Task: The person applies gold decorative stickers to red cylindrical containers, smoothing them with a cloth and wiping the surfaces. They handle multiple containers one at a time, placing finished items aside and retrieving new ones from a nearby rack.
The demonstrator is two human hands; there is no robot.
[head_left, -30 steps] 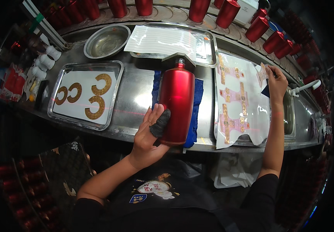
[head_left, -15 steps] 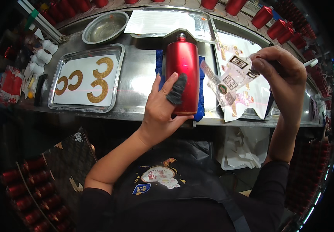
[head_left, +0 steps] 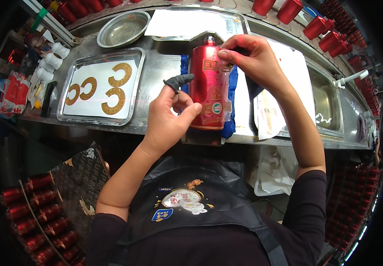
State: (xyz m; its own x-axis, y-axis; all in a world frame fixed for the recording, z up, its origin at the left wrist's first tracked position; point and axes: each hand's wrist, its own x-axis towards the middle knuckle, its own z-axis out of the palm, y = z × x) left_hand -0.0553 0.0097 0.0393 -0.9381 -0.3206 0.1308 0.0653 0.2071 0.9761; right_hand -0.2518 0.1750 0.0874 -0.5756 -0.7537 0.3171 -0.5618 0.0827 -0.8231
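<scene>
A red metallic bottle [head_left: 199,66] lies on a blue padded holder [head_left: 232,84], its neck pointing away from me. A clear decal sheet [head_left: 223,91] with gold print and a round green mark lies over the bottle's right side. My right hand [head_left: 255,60] pinches the sheet's upper corner near the bottle's shoulder. At the bottle's left edge is my left hand [head_left: 169,115], its fingers apart and its thumb tip by the bottle's side. The index finger wears a black finger cover [head_left: 179,82].
To the left, a metal tray [head_left: 137,95] holds gold C-shaped decals on white paper. A metal bowl [head_left: 122,30] and a tray with white paper [head_left: 182,23] stand behind. At right are a white sheet [head_left: 295,71] and a sink [head_left: 328,102]. Red bottles [head_left: 289,11] line the back.
My right hand has brought the decal sheet leftward from over the right-hand papers onto the bottle. My left hand has let go of the bottle and shifted left, its fingers opening.
</scene>
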